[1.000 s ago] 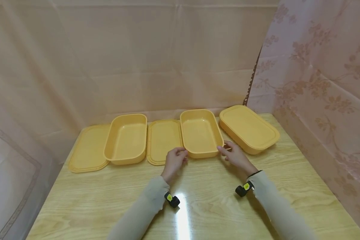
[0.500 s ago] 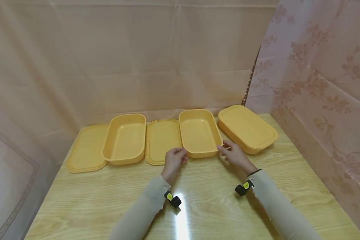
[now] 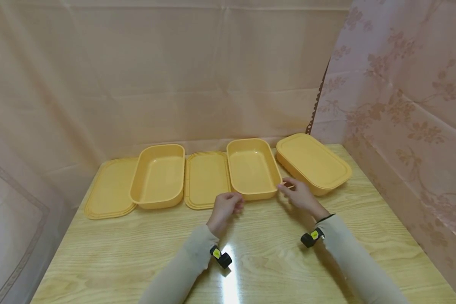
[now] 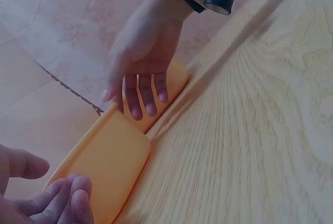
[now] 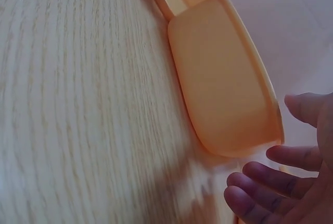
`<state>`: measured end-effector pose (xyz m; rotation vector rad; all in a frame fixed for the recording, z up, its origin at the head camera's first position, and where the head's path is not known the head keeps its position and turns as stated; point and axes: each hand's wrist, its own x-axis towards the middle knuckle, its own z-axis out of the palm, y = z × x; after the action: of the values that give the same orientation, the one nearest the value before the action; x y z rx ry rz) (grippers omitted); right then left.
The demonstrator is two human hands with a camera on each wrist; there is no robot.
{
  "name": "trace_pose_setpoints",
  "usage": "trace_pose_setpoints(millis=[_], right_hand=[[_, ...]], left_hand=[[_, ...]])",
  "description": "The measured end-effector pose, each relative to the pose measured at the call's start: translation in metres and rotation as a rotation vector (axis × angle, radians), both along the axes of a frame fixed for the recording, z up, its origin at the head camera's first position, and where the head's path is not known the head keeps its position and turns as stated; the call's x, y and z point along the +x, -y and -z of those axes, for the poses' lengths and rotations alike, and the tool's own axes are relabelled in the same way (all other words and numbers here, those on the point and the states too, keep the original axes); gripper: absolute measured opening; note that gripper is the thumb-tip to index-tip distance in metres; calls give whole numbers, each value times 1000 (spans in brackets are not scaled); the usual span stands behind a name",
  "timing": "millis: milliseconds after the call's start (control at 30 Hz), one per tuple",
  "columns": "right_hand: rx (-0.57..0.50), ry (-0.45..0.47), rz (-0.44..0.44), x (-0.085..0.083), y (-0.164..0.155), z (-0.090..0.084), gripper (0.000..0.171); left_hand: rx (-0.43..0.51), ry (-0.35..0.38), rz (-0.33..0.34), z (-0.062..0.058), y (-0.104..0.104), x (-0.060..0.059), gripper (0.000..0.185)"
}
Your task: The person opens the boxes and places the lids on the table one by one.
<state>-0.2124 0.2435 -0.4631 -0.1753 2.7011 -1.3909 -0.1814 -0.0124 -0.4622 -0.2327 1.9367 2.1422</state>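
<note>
Left grip (image 3: 226, 207) shifted rightward, loosely curled beside container (image 3: 253, 169).

The open yellow container (image 3: 253, 169) sits upright on the bench (image 3: 266, 261), just right of the middle of the head view. It is a rectangular tray with rounded corners, low walls and a thin, even rim. Its top is uncovered, so the smooth floor shows, with a small glint near the far end. Its long sides run up the frame, leaning slightly left toward the top. In the left wrist view its plain outer wall slants across the lower left; in the right wrist view that wall stands right of centre, rounding in at the base.
</note>
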Motion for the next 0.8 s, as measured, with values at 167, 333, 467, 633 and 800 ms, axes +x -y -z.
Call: trace_pose_setpoints(millis=[167,333,467,633,800], right_hand=[[27,-36,4,3,0,-6,52],[142,-95,4,6,-1,-15,49],[207,-155,-13,9,-2,-25,47],[267,-205,-20,11,-7,-35,45],[305,-238,-18,13,-12,-39,45]], left_hand=[[0,-10,28,1,-4,1,25],[14,3,46,0,-8,4,26],[21,18,61,0,-11,5,26],[28,6,95,0,-17,5,27],[36,-23,133,-1,-24,6,29]])
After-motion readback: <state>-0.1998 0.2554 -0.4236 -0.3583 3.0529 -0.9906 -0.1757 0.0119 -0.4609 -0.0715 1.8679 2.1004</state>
